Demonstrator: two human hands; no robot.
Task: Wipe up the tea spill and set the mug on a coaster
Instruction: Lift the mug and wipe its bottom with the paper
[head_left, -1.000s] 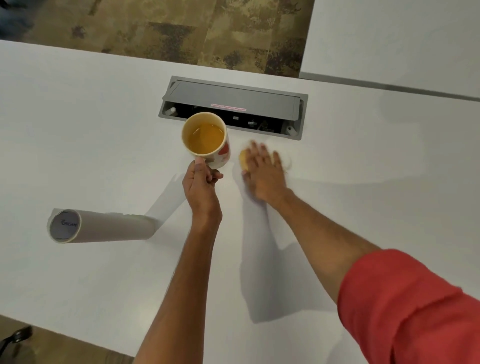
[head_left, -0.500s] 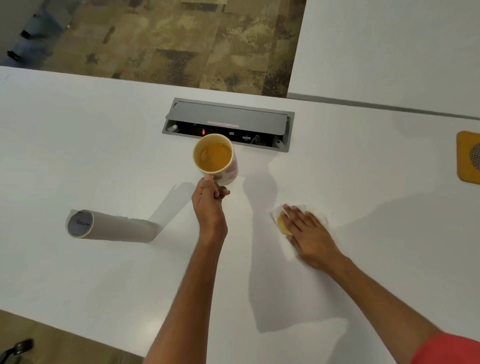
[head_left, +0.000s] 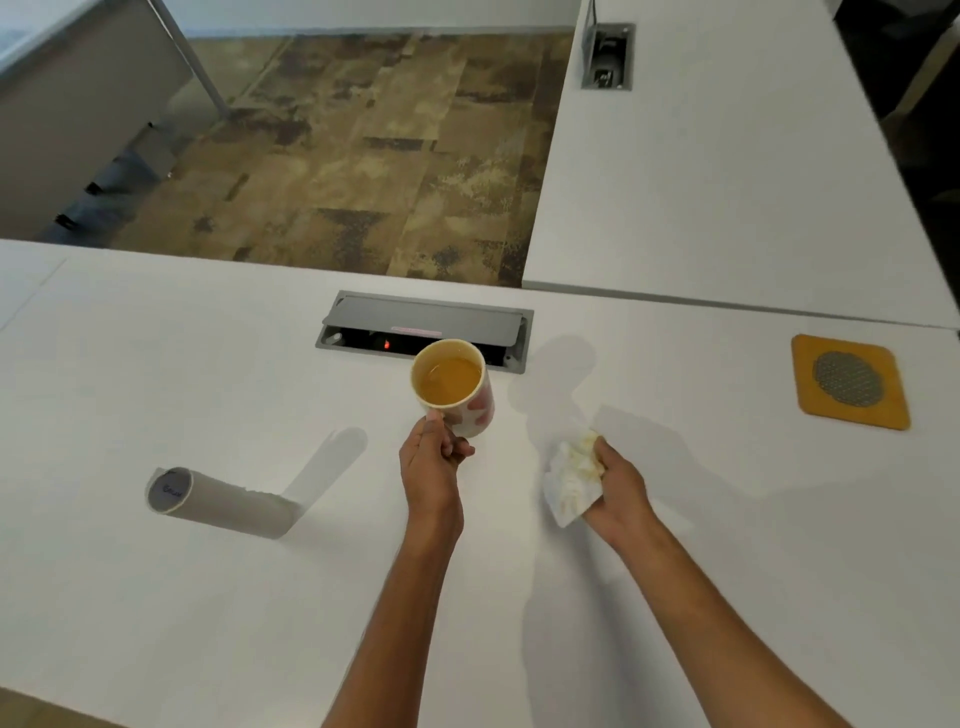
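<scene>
My left hand (head_left: 434, 470) grips the handle of a white mug (head_left: 457, 389) with red marks, full of amber tea, held above the white table (head_left: 156, 597). My right hand (head_left: 621, 491) holds a crumpled white tissue (head_left: 569, 480) stained yellow, lifted off the table to the right of the mug. A square orange coaster (head_left: 850, 382) with a grey mesh centre lies flat at the far right of the table, well away from both hands. No wet patch shows on the table surface.
A grey roll or tube (head_left: 218, 501) lies on its side at the left. An open grey cable box (head_left: 423, 330) is sunk into the table just behind the mug. A second white table (head_left: 727, 182) adjoins at the right rear.
My right hand stopped pressing the tissue flat on the table, gathered it up and lifted it. The view tilted up, bringing the coaster into sight. My left hand still holds the mug.
</scene>
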